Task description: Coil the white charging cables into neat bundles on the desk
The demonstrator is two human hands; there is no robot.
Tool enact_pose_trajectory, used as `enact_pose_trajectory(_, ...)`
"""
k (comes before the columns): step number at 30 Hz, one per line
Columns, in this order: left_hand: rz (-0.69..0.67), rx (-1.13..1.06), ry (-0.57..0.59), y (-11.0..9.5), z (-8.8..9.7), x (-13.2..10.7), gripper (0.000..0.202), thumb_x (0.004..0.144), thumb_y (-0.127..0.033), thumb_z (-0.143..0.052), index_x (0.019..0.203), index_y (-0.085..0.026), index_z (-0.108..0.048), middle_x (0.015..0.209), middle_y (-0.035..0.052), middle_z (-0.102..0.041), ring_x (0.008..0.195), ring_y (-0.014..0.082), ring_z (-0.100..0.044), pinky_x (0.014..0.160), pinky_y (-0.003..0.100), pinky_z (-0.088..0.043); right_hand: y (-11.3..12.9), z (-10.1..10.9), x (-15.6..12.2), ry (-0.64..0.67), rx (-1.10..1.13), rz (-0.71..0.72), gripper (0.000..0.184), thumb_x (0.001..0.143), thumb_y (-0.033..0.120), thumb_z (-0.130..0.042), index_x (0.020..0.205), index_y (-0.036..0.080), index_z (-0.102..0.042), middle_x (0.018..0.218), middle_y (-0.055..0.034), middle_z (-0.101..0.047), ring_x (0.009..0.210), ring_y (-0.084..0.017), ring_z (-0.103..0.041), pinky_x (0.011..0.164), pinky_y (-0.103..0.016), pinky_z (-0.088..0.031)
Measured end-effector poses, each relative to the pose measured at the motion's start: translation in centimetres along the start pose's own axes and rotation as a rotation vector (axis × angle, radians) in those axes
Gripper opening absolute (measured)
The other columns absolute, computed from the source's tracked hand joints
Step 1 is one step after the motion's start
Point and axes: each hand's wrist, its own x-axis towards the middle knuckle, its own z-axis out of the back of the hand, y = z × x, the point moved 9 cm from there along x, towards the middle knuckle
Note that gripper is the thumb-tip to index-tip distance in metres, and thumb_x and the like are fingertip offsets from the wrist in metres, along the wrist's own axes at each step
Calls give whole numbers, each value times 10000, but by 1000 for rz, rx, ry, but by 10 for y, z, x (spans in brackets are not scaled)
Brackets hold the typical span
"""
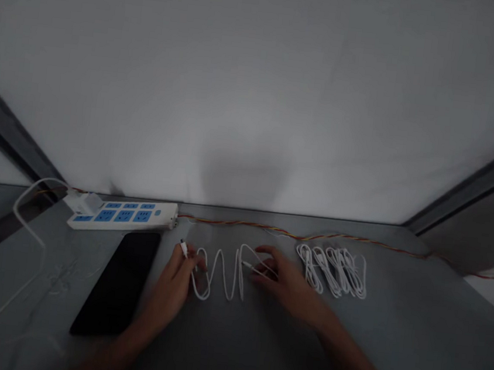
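Observation:
My left hand point(172, 286) pinches a small white connector point(184, 249) at one end of a white charging cable point(220, 276). The cable lies in loose zigzag loops on the grey tabletop point(393, 306) between my hands. My right hand point(285, 283) closes on another stretch of that cable, with a second small connector point(247, 265) sticking out from its fingers. To the right of this hand lies a bundle of looped white cables point(330, 270), not touched.
A black smartphone point(117, 283) lies face down or dark beside my left hand. Behind it sits a white power strip with blue sockets point(122, 215), holding a white plug adapter point(81, 202). A twisted red-yellow wire point(312, 236) runs along the back. A white cable point(24, 208) trails off the left edge.

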Motion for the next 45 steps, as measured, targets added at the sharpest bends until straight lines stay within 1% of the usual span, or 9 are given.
enact_pose_trajectory(4,-5,-79,29,-8,-1,3,377,856,-473,-483,1100,-194,-552,804,-16,-624,423,96,-496,361,206,-336,3,-2,-1,1,-328,-5,314,869,154,-565,1181,186,-543,994,-86,-710,852,-217,-660,733,-315,-454)
enact_pose_trajectory(8,-97,28,31,-20,4,6,452,851,-544,-535,1046,-147,-630,655,-41,-553,434,93,-465,396,207,-358,10,3,2,-49,-582,14,194,933,162,-491,1027,161,-660,1042,-131,-704,990,-282,-635,837,-375,-443)
enact_pose_trajectory(15,-63,-69,-39,-17,16,12,624,818,-638,-552,1219,-160,-585,590,-80,-484,401,88,-421,353,186,-323,14,6,1,-92,-667,100,203,906,195,-578,1055,165,-712,1085,-130,-662,1017,-275,-615,880,-363,-456)
enact_pose_trajectory(20,-23,-185,-14,-11,11,13,600,801,-659,-567,1129,-161,-638,589,-77,-483,388,80,-433,332,172,-319,22,-14,-1,-7,-713,133,199,948,272,-529,989,206,-712,1011,-91,-667,919,-227,-639,793,-313,-471)
enact_pose_trajectory(25,-102,-74,-22,-21,12,12,539,781,-633,-614,990,-144,-702,643,-24,-581,455,95,-497,383,181,-357,14,-12,0,13,-608,77,209,941,246,-489,930,178,-686,956,-93,-681,844,-233,-651,719,-326,-479)
enact_pose_trajectory(32,-253,106,-1,-38,13,7,394,840,-497,-584,987,-155,-713,673,16,-663,536,150,-608,442,215,-417,-4,22,0,-2,10,41,306,877,356,-500,1058,183,-674,794,-37,-689,670,-198,-635,586,-293,-491)
enact_pose_trajectory(37,-270,124,-7,-42,14,3,363,860,-459,-563,1014,-153,-684,645,5,-660,524,158,-627,478,235,-457,-1,20,-5,56,-84,34,293,827,306,-530,1033,206,-712,918,-48,-720,850,-236,-658,761,-346,-512)
enact_pose_trajectory(40,-320,163,3,-43,12,2,326,884,-435,-546,998,-161,-682,741,25,-697,580,155,-648,542,244,-488,5,8,-10,122,-192,48,285,850,315,-533,1061,229,-705,832,-34,-706,761,-218,-638,686,-319,-491)
enact_pose_trajectory(45,-327,159,4,-39,11,3,326,902,-433,-528,1000,-163,-682,775,30,-705,591,155,-658,553,249,-509,15,0,-11,183,-297,91,238,892,318,-511,749,201,-662,681,-2,-621,650,-177,-571,575,-264,-397)
